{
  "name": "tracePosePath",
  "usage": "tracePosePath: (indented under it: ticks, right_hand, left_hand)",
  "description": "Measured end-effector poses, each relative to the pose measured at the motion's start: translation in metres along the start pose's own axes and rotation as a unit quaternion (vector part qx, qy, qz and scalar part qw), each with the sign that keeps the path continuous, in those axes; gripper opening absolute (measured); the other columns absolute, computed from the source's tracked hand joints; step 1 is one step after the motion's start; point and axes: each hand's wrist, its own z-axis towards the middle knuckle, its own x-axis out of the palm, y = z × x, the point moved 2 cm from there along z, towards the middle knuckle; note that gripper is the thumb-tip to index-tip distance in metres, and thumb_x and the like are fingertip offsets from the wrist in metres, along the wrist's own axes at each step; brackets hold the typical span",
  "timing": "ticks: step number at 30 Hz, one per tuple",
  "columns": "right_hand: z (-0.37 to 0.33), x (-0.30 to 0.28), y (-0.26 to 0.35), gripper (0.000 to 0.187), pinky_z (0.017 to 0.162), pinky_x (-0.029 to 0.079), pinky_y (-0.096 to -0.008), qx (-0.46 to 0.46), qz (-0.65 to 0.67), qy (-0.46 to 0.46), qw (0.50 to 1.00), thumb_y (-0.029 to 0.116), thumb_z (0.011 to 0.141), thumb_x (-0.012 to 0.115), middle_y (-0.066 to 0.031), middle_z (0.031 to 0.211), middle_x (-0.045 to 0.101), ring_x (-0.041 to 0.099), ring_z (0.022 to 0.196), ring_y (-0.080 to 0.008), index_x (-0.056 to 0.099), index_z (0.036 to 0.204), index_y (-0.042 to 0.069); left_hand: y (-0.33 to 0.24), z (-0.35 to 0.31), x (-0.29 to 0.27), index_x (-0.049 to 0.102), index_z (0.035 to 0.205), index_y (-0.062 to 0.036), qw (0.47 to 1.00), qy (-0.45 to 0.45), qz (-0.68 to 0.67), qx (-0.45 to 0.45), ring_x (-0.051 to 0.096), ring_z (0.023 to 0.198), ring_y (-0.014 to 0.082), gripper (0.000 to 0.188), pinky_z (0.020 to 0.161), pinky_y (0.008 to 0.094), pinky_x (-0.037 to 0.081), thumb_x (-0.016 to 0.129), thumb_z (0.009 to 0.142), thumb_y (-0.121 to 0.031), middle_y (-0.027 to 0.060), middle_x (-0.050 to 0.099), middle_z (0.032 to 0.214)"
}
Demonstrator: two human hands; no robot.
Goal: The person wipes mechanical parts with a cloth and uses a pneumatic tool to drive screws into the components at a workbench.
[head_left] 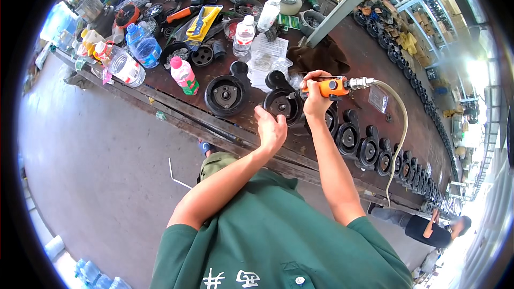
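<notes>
Far left, dark brown worktop [381,70] carries a clear plastic bottle with a red cap [126,67], then a translucent blue plastic bottle [148,52] and a pink-and-green bottle with a pink cap [184,79]. Next, a black round housing with a rounded side lobe [226,96], near the worktop's front edge; clear white-capped bottle [244,39] stands behind it. Left grip [272,129], bare hand, part-open, finger and thumb apart at the near left rim of a second black lobed housing [282,108]; can't tell if it's clasping. That housing lies on the worktop, white printed sheets [267,56] behind. Right grip [317,98], bare hand, closed around an orange-and-black handheld power driver [333,86], nose pointing left over the second housing's upper right side; tip contact unclear. Crumpled brown cloth [324,56] behind. Pale flexible hose [405,112] curves off the driver's rear, over a row of similar black housings [369,151] running right. Far right, person in dark top [428,231].
</notes>
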Motion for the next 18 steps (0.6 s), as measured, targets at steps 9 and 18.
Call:
tracePosePath:
  ticks: [9,18]
  right_hand:
    - [0.004,-0.003,-0.004,0.019,0.066,0.054,-0.0256,-0.003,0.017,0.023,1.000,-0.005,0.086,0.057,-0.0068,0.088,0.064,0.062,0.070,-0.0126,0.055,0.104,0.003]
    - [0.003,0.004,0.000,0.019,0.064,0.051,-0.0249,0.019,0.011,0.130,0.991,-0.004,0.088,0.057,-0.0072,0.088,0.064,0.061,0.068,-0.0117,0.055,0.105,0.004]
  left_hand:
    - [-0.005,-0.001,-0.004,0.031,0.128,0.0062,1.000,0.013,-0.003,-0.006,0.062,0.098,0.0537,0.054,0.088,0.0565,0.050,0.062,0.087,-0.012,0.0374,0.050,0.120]
    - [-0.007,-0.001,-0.006,0.031,0.131,0.0104,0.999,0.024,-0.031,-0.027,0.055,0.112,0.0512,0.059,0.101,0.0509,0.044,0.063,0.086,-0.010,0.0378,0.051,0.122]
